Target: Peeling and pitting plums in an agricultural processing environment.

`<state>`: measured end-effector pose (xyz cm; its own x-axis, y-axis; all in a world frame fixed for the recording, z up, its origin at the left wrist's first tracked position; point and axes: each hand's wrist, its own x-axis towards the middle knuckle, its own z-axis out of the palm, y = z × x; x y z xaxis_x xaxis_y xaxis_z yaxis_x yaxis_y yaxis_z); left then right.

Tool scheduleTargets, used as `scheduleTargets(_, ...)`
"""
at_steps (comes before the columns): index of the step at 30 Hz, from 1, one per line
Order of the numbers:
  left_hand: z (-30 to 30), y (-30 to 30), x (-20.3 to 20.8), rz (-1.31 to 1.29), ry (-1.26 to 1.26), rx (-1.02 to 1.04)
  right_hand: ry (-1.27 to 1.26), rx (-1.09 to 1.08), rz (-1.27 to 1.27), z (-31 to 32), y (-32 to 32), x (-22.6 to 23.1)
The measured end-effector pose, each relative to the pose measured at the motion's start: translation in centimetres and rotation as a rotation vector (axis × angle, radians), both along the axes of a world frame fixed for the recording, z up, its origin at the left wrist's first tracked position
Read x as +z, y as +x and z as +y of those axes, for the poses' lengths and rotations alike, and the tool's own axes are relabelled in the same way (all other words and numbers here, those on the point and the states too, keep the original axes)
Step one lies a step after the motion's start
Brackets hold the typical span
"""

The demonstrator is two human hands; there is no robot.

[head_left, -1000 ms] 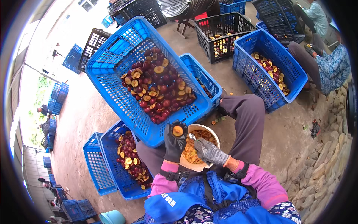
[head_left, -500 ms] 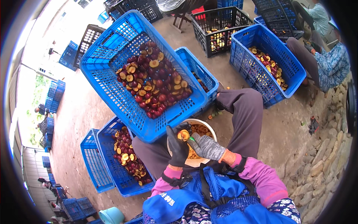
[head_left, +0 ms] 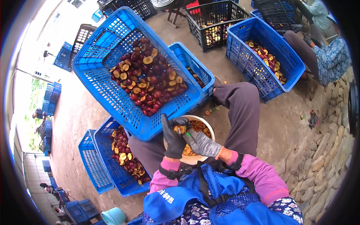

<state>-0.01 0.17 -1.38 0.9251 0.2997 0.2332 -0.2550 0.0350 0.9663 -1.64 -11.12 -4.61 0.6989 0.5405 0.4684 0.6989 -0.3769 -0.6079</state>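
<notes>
My left hand [head_left: 173, 141], in a black glove, is closed around a halved plum [head_left: 181, 129] with yellow flesh. My right hand [head_left: 203, 144], in a grey knit glove, grips a small tool with a green handle [head_left: 188, 134]; its tip meets the plum, and its exact kind is hidden. Both hands are together above a white bucket [head_left: 212, 132] between my legs, which holds small orange-brown pieces. Just beyond them, a large blue crate [head_left: 98, 77] is tilted towards me, with whole-looking and halved red plums [head_left: 150, 80] inside.
Left of my knee stand a blue crate of plums [head_left: 112, 180] and another blue crate [head_left: 90, 161]. Behind the tilted crate is one more [head_left: 204, 71]. At the right are a blue crate [head_left: 243, 60], a black crate [head_left: 198, 32], a seated person [head_left: 330, 60] and a stone edging [head_left: 318, 163].
The halved plum's cut face showed openly before; now my left fingers curl over it and the right hand's tool presses closer. The whole view has shifted slightly.
</notes>
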Motion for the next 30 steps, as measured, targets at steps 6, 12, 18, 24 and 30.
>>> scheduleTargets(6, 0.6, 2.6, 3.9, 0.33, 0.026, -0.365, 0.007, 0.065, 0.03, -0.3, -0.4, -1.5)
scheduleTargets(12, 1.6, 3.1, 2.7, 0.307, 0.146, -0.711, 0.106, 0.233, -0.02, -2.4, -0.3, 1.2)
scheduleTargets(18, 1.2, 2.6, 0.6, 0.342, -0.672, -0.533, 0.135, 0.426, 0.687, -2.4, 1.8, 1.7)
scheduleTargets(24, 1.8, 1.6, 0.9, 0.573, -1.067, -0.375, -0.08, 0.347, -0.345, -2.9, 1.4, -0.6)
scheduleTargets(30, 10.1, 0.9, -0.5, 0.46, -1.053, -0.27, 0.075, 0.639, -0.257, -2.7, 1.2, -3.2)
